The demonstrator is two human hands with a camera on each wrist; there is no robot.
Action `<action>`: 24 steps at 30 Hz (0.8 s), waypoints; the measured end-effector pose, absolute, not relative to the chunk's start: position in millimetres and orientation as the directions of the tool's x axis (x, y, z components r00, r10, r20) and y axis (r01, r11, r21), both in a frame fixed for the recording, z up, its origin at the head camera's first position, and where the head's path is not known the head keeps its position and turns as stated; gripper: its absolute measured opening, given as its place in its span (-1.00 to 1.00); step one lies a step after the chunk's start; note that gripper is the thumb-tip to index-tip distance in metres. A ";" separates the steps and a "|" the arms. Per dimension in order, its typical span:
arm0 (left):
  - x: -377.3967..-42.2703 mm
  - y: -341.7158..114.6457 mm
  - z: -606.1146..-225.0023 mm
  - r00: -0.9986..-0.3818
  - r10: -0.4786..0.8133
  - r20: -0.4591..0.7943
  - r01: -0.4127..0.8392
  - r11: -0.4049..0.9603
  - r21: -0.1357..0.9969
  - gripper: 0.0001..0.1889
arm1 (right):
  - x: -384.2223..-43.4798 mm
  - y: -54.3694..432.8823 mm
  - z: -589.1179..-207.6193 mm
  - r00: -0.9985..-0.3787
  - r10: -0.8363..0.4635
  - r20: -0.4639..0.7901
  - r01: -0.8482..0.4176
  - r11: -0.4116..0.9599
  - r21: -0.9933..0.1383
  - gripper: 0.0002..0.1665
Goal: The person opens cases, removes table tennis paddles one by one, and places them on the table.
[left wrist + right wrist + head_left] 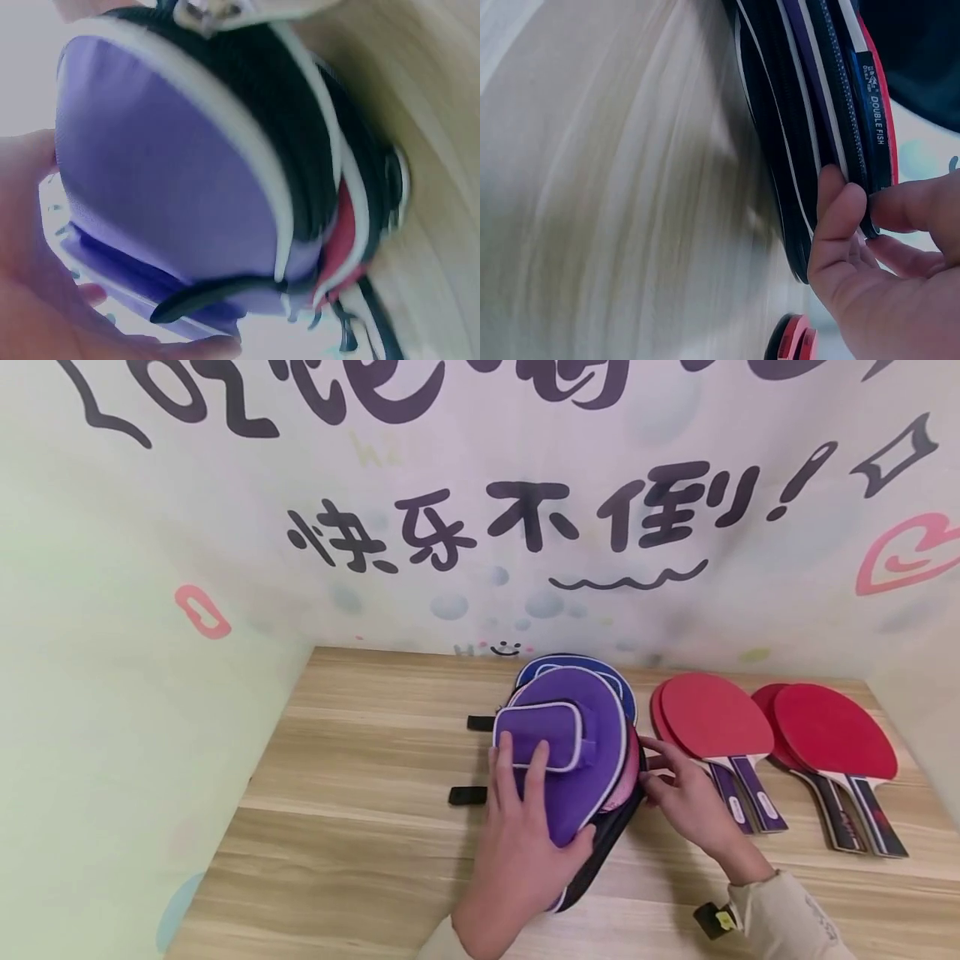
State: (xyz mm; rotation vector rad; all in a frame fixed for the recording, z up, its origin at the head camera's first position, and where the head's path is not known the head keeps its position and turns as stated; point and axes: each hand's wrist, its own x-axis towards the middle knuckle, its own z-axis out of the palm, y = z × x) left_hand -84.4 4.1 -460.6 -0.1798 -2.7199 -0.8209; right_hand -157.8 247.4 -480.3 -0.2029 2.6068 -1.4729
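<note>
A purple table tennis paddle case [603, 697] with white piping and a small front pocket lies on top of a stack of cases, its right side unzipped. A red-faced paddle [624, 787] shows inside that gap, and its edge [878, 124] reads DOUBLE FISH in the right wrist view. My left hand [517, 843] rests on the purple case with fingers spread over the pocket. At the case's right side, my right hand [690, 797] pinches the edge of the opening between thumb and fingers.
A blue case [551, 662] pokes out behind the purple one, and black straps [468, 796] stick out left. Two pairs of red paddles, one pair with purple handles [757, 793], lie to the right on the wooden table [337, 827]. A printed curtain [420, 610] hangs behind.
</note>
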 end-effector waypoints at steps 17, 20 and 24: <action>-69.4 -68.1 -451.1 -0.899 -0.308 0.310 -0.022 0.741 0.671 0.23 | -163.9 252.2 -478.3 -0.978 -0.193 -0.082 -0.038 0.549 -0.835 -0.37; -67.8 -79.8 -454.7 -0.895 -0.330 0.300 -0.049 0.742 0.669 0.25 | -164.1 251.4 -478.1 -0.976 -0.199 -0.084 -0.039 0.546 -0.837 -0.37; -64.8 -93.5 -457.9 -0.897 -0.326 0.297 -0.064 0.764 0.643 0.23 | -164.7 251.5 -477.5 -0.978 -0.192 -0.084 -0.038 0.556 -0.830 -0.37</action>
